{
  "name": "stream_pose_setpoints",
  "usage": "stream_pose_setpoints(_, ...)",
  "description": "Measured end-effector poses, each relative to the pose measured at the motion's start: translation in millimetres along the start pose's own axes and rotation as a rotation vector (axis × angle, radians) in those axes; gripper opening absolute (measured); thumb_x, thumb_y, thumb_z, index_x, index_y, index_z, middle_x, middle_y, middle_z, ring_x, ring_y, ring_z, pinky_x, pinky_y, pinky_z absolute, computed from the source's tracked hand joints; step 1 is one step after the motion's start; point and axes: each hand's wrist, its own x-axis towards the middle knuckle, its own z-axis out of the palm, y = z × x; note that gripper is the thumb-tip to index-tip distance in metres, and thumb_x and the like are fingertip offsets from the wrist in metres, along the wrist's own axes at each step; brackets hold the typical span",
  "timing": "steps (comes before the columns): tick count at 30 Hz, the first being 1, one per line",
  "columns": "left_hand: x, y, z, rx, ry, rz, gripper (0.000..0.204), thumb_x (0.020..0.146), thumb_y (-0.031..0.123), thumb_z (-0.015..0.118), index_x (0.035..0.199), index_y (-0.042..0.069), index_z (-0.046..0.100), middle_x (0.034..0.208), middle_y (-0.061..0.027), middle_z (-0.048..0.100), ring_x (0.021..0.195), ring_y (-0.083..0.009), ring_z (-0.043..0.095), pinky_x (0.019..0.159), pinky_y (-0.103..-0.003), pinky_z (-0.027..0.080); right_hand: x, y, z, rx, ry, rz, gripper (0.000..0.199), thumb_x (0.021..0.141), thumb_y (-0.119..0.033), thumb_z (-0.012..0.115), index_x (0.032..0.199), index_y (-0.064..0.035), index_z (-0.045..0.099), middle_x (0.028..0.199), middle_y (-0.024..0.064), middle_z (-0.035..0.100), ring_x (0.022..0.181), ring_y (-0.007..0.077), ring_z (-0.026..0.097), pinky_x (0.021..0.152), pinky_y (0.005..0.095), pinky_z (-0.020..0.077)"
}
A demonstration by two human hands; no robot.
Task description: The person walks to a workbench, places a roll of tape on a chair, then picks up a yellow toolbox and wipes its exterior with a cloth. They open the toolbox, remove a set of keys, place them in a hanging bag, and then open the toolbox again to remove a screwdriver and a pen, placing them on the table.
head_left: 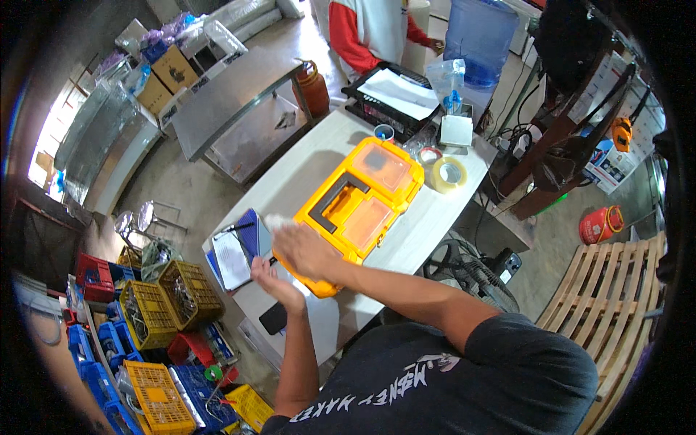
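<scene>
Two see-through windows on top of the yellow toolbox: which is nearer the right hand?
The lower window in the picture, nearer the person; the other window sits higher, toward the far end of the toolbox, beyond the black handle.

Left opening glaring | shadow across table | right hand blurred | fisheye rim black, bending

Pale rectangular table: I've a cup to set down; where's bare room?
Bare strips: between the yellow plastic toolbox and both long edges of the table. Crowded: around yellowish tape roll, black rectangular tray and white rectangular notepad.
</scene>
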Motion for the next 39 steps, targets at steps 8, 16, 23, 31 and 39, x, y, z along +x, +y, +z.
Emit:
stream_pose_setpoints(8,15,4,-68,0.322,-0.235,-0.031,0.037,0.110,0.032,0.046,0.123,0.000,0.060,0.119,-0.0127,0.065,0.105,-0.0231,0.063,0.093,-0.040,0.048,-134,51,-78,0.068,-0.133,-0.295,0.061,0.093,-0.018,0.062,0.153,-0.0182,0.050,0.164,0.0085,0.040,0.152,0.0266,0.036,0.127,0.0447,0.0264)
stream_pose_setpoints(16,-68,71,-24,-0.021,-0.704,0.026,0.035,0.110,0.023,0.051,0.135,-0.001,0.055,0.118,-0.0124,0.066,0.105,-0.0195,0.064,0.094,-0.032,0.051,-111,10,-121,0.683,0.301,0.226,0.043,0.109,-0.026,0.046,0.147,-0.0062,0.053,0.153,0.0220,0.050,0.144,0.0391,0.045,0.120,0.0467,0.0355)
stream_pose_setpoints(23,-27,89,-7,-0.111,-0.394,-0.179,0.034,0.111,0.020,0.047,0.136,-0.003,0.054,0.121,-0.0107,0.065,0.106,-0.0155,0.062,0.094,-0.030,0.050,-57,30,-127,0.555,0.330,0.282,0.032,0.104,-0.025,0.056,0.122,-0.0019,0.070,0.123,0.0187,0.071,0.110,0.0369,0.068,0.098,0.0451,0.0530)
stream_pose_setpoints(31,35,70,-25,0.103,-0.266,-0.015,0.032,0.111,0.024,0.048,0.124,-0.005,0.056,0.113,-0.0103,0.063,0.106,-0.0166,0.057,0.095,-0.032,0.045,21,139,-95,-0.344,0.034,-0.122,0.026,0.084,-0.013,0.068,0.109,-0.0115,0.073,0.113,0.0096,0.069,0.118,0.0293,0.059,0.111,0.0443,0.0410)
stream_pose_setpoints(39,84,50,13,0.341,-0.434,0.264,0.027,0.109,0.026,0.052,0.109,-0.001,0.057,0.097,-0.0104,0.058,0.094,-0.0209,0.053,0.089,-0.036,0.045,-3,125,-126,-0.309,-0.131,-0.154,0.019,0.085,-0.019,0.068,0.102,-0.0154,0.075,0.121,0.0107,0.067,0.122,0.0304,0.057,0.118,0.0470,0.0337)
